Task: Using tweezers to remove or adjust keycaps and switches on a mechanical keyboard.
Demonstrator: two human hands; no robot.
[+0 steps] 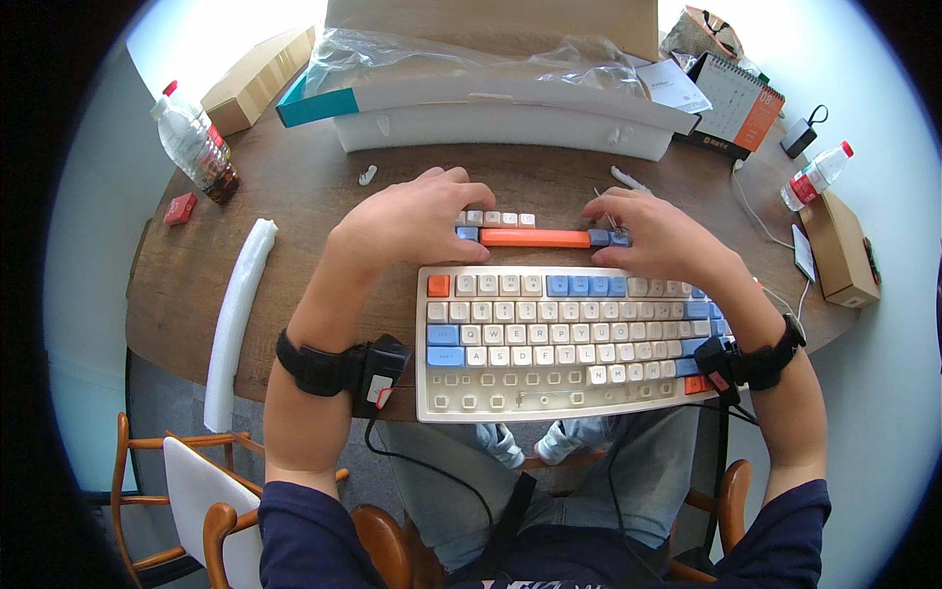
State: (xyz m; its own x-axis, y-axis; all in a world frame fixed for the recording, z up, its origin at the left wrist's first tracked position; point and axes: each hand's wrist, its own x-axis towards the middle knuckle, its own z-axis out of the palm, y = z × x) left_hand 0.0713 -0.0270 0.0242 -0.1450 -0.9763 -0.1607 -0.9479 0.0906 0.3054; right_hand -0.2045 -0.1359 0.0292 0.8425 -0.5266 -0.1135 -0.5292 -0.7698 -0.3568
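A cream keyboard (535,387) lies before me at the table's near edge. White, blue and orange keycaps fill its upper rows, while much of its lower part shows bare switches. Just beyond it sit loose keycaps: a short row of pale ones (509,220) and a long orange spacebar cap (535,239) with blue caps at both ends. My left hand (412,218) curls round the left end of these rows, thumb on the near side. My right hand (653,234) closes round the blue caps (600,239) at the right end. Thin metal wires show by its fingers; their kind is unclear.
An open box (491,90) with foam and clear plastic stands at the back. Bottles (201,157) and a small red box (181,209) are left, beside a white foam strip (238,319). A calendar (734,103), another bottle (816,177), cables and a cardboard box (832,250) stand right.
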